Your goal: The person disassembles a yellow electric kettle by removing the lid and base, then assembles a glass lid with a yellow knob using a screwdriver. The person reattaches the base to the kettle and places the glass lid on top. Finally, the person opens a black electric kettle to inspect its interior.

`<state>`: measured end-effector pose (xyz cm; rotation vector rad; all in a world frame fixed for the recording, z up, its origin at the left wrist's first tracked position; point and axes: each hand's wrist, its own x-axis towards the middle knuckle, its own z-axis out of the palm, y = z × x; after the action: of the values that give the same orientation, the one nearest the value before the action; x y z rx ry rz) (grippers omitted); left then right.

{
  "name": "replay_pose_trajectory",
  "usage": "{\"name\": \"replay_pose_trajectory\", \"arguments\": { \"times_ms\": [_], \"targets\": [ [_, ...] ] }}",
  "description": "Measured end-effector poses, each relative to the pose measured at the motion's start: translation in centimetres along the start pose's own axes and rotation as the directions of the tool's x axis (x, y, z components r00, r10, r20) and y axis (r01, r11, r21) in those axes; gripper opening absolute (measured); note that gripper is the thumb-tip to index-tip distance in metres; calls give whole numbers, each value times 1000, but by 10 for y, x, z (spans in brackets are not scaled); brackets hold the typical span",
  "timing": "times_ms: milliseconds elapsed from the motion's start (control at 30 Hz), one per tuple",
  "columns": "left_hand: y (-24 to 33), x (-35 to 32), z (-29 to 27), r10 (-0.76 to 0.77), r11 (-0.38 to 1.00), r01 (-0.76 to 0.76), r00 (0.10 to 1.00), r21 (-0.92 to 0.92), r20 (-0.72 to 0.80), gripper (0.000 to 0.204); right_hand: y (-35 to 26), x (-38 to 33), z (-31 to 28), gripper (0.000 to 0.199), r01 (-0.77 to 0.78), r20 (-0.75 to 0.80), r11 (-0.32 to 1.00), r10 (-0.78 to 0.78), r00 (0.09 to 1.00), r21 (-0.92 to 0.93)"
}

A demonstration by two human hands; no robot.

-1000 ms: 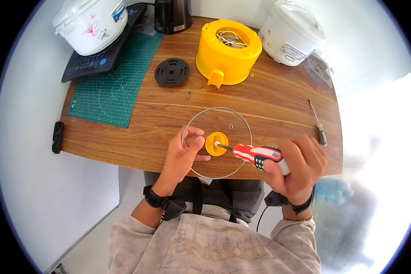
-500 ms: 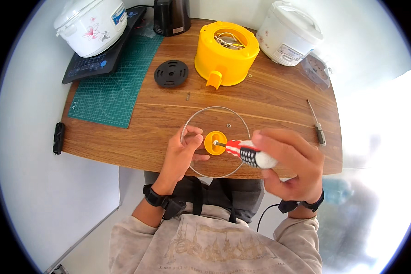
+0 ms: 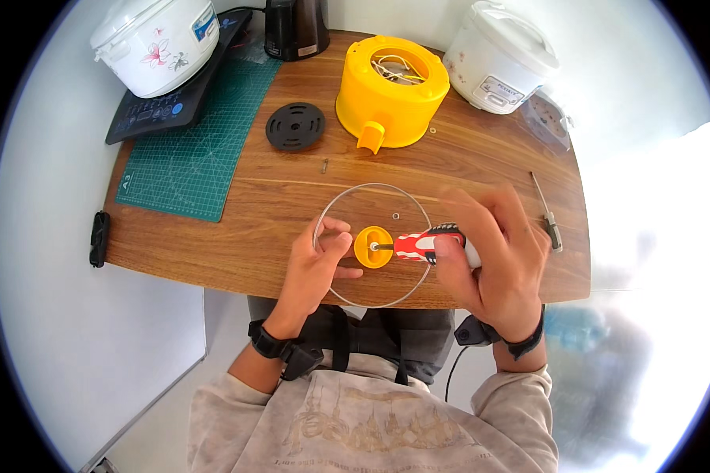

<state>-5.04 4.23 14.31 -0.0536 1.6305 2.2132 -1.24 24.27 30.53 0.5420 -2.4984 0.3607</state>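
Note:
A round glass lid (image 3: pixel 407 290) with a thin metal rim lies over the table's near edge, a yellow knob (image 3: pixel 363 260) at its middle. My left hand (image 3: pixel 312 260) holds the lid at its left side, fingers curled toward the knob; the rim crosses the hand. In my right hand (image 3: pixel 501 260) is a screwdriver (image 3: pixel 410 247) with a red, black and white handle. Its shaft points left, and its tip meets a small white or metal fastener in the knob's recess. My right thumb is on the handle; the other fingers are raised and slightly blurred.
A small nut (image 3: pixel 396 216) shows within the lid's outline. Beyond lie a screw (image 3: pixel 324 165), a black slotted disc (image 3: pixel 295 126) and a yellow appliance body (image 3: pixel 394 98) with wires. Another screwdriver (image 3: pixel 552 221) lies right. A green cutting mat (image 3: pixel 189 173) and rice cookers (image 3: pixel 501 59) stand farther back.
My right hand has turned and shifted its fingers on the screwdriver, whose handle has rotated and now points more level. My left hand and the lid have hardly moved.

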Motion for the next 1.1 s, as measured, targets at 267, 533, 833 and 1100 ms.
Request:
{"name": "replay_pose_trajectory", "arguments": {
  "times_ms": [267,533,833,1100],
  "targets": [
    [3,0,-1,-31,999,31,1000,-44,5,24,1,-10,-14,44,-54,175,968,10,985,246],
    [4,-9,-1,195,966,-181,979,186,-63,19,3,-48,-37,33,-212,266,975,187,946,70],
    [33,-27,5,547,747,-424,830,512,-110,21,11,-78,-1,31,-773,483,529,606,632,350],
    [46,-28,8,563,689,-375,816,621,-133,20,19,-89,20,41,-607,450,700,435,780,377]
  ]
}}
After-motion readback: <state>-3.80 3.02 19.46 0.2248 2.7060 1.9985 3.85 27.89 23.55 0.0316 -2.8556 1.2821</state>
